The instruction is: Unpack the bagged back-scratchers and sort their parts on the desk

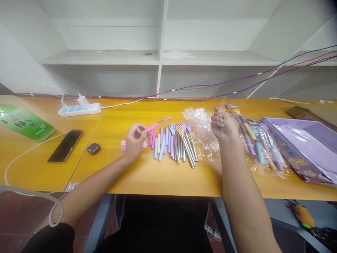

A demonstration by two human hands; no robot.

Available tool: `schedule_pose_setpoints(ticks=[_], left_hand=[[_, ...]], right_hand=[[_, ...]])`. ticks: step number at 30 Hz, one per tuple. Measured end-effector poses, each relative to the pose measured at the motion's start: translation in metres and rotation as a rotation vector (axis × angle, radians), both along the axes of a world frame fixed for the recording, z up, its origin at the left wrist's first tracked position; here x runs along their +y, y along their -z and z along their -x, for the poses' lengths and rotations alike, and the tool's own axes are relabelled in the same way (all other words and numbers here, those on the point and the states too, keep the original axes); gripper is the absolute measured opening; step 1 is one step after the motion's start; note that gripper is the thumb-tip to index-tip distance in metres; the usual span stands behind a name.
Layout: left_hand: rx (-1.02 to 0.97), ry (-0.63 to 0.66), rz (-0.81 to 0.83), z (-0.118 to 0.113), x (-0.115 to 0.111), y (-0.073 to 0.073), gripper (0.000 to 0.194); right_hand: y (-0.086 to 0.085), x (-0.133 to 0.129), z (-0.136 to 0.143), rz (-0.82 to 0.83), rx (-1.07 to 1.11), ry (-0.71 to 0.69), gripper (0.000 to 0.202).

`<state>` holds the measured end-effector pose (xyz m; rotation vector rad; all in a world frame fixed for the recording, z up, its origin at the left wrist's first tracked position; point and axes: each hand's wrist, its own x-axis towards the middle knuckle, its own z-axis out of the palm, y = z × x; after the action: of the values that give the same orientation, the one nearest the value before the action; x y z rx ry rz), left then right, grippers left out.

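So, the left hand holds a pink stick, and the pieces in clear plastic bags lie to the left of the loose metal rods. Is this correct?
Not quite: the bagged pieces lie to the right of the loose metal rods, as the head view shows. The left hand does hold a pink stick.

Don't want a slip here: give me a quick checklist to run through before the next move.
1. Left hand holds the pink stick: ok.
2. Right hand free: cannot tell; clear plastic shows at its fingertips.
3. Coloured handles lying on the table: ok, beside the metal rods.
4. Metal rods separated: not ok, several overlap.
5. Crumpled wrapping away from right hand: not ok, close by.
6. Phone away from both hands: ok, off to the left.
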<state>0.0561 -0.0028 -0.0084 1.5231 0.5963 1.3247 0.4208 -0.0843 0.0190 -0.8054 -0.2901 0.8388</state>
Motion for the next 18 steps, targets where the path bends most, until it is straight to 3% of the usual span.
schedule_pose_setpoints(ticks=[5, 8, 13, 18], left_hand=[[0.320, 0.031, -0.322, 0.000, -0.016, -0.007, 0.036], [0.423, 0.113, -0.446, -0.002, -0.025, -0.008, 0.030], [0.562, 0.283, -0.517, -0.003, -0.031, -0.001, 0.018], [0.673, 0.403, -0.529, -0.002, -0.031, 0.005, 0.025]], right_hand=[[-0.011, -0.004, 0.001, -0.007, 0.020, -0.007, 0.016], [-0.015, -0.006, 0.003, 0.010, -0.099, 0.029, 0.013], [-0.013, -0.014, 0.011, 0.042, -0.339, 0.255, 0.025], [-0.009, -0.023, -0.014, 0.055, -0.416, 0.378, 0.033]])
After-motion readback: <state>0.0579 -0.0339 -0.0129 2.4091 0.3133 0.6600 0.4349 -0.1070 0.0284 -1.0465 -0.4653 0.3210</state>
